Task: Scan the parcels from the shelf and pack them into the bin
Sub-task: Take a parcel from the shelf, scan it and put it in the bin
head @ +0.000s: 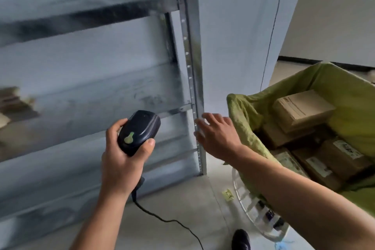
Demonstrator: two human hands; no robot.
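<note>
head view: the left grip (121,160) at 6 o'clock wraps round the scanner (139,132), its nose aimed at the shelf (91,87), probably to read labels. the right grip (218,138), fingers spread and empty, hovers by the shelf post. parcels (302,109) lie in the bin (241,111) at 3 o'clock.

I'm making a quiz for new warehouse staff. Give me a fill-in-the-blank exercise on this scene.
1. The left hand grips a black corded barcode ____.
2. The right hand, fingers spread, holds ____.
3. Cardboard parcels lie in a bin whose liner is coloured ____.
Missing words: scanner; nothing; green.
</note>
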